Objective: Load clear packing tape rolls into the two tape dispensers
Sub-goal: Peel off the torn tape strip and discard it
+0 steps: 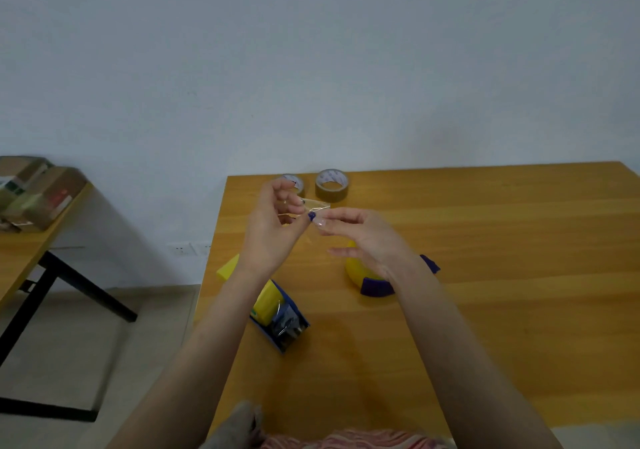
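Above the wooden table point(485, 240), my left hand point(270, 227) and my right hand point(360, 237) are raised close together and pinch a small crumpled piece of clear tape point(313, 206) between their fingertips. Below my left forearm lies a yellow and blue tape dispenser point(277, 313) on its side. A second yellow and blue dispenser point(360, 275) sits under my right wrist, partly hidden. Two tape rolls stand at the table's far edge: one point(331, 185) in full view, the other point(294, 183) partly behind my left hand.
A yellow block point(228, 268) sits at the table's left edge. Another table point(20, 254) with cardboard boxes point(34, 192) stands at the left. A white wall rises behind; tiled floor lies between the tables.
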Motion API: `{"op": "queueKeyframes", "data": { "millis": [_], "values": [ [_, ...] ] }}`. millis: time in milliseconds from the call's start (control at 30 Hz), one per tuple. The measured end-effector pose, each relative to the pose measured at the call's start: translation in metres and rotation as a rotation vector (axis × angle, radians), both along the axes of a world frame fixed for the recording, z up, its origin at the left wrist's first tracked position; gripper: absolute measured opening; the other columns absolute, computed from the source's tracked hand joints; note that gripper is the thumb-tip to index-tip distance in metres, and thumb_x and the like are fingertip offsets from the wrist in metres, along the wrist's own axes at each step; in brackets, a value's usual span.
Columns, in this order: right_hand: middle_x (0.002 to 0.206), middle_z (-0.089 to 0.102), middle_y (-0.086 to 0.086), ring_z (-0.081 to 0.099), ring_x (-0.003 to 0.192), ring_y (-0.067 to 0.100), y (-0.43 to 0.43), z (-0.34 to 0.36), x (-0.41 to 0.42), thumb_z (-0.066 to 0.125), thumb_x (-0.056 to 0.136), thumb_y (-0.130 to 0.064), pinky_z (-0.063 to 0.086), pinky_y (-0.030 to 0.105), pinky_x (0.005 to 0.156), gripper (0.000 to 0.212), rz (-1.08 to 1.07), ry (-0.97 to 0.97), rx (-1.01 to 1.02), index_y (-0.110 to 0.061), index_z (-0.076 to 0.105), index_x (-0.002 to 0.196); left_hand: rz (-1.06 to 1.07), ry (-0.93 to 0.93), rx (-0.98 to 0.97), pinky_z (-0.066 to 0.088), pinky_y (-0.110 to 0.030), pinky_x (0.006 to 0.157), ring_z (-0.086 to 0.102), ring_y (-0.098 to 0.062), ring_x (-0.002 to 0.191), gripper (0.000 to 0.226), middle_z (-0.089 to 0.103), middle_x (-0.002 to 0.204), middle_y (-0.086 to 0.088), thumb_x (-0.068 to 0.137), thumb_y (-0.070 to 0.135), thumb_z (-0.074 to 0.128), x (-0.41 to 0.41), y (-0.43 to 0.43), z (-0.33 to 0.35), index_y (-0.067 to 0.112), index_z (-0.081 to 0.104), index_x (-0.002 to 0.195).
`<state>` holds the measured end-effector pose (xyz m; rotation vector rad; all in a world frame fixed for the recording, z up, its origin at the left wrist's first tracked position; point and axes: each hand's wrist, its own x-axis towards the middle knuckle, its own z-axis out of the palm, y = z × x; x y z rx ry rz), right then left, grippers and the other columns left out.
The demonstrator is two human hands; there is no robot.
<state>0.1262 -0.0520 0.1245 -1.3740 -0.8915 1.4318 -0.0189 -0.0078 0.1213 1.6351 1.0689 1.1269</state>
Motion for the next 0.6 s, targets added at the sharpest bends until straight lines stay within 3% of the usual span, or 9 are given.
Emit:
{"op": "queueKeyframes", "data": {
  "millis": [200,367,433,500,600],
  "values": [
    [0.093,0.073,0.001,0.069,0.091,0.012,0.004,-0.01,0.001,0.066,0.088,-0.017,0.054,0.031,0.083,0.006,-0.162,-0.101,-0.002,-0.017,0.071,0.088,-0.036,-0.094,-0.162,0.054,-0.015,0.073,0.064,-0.007,0.086,0.034,0.066,0.094,0.002,0.086,-0.002,0.058,-0.004,-0.005,0.0,0.01,0.047,0.115],
    [0.088,0.07,0.003,0.066,0.09,0.015,0.006,-0.016,0.006,0.061,0.091,-0.014,0.057,0.025,0.071,0.013,-0.212,-0.341,0.023,-0.017,0.067,0.079,-0.072,-0.046,-0.26,0.052,-0.016,0.055,0.069,-0.001,0.087,0.021,0.072,0.1,-0.006,0.091,0.004,0.052,-0.006,-0.009,-0.002,0.006,0.052,0.112],
    [0.09,0.07,0.005,0.067,0.092,0.018,0.008,-0.02,0.004,0.061,0.091,-0.015,0.058,0.032,0.076,0.009,-0.211,-0.456,0.032,-0.015,0.067,0.084,-0.052,-0.034,-0.305,0.051,-0.017,0.051,0.069,-0.001,0.082,0.018,0.072,0.099,-0.006,0.091,0.004,0.051,-0.003,-0.012,-0.004,0.008,0.053,0.109],
    [0.089,0.069,0.005,0.067,0.09,0.02,0.011,-0.024,0.002,0.06,0.092,-0.014,0.057,0.038,0.084,0.008,-0.222,-0.56,0.037,-0.013,0.067,0.086,0.027,0.051,-0.259,0.048,-0.018,0.051,0.067,-0.003,0.07,0.017,0.072,0.097,-0.002,0.089,0.005,0.051,0.0,-0.016,-0.004,0.012,0.052,0.104],
    [0.094,0.067,0.006,0.065,0.087,0.017,0.008,-0.019,0.021,0.054,0.094,-0.013,0.055,0.029,0.08,0.016,-0.343,-0.76,0.006,-0.007,0.067,0.101,0.284,0.317,-0.021,0.036,-0.015,0.056,0.055,-0.01,0.061,0.019,0.056,0.098,0.001,0.084,0.012,0.058,-0.012,-0.015,-0.002,0.015,0.05,0.101]
  ]
}}
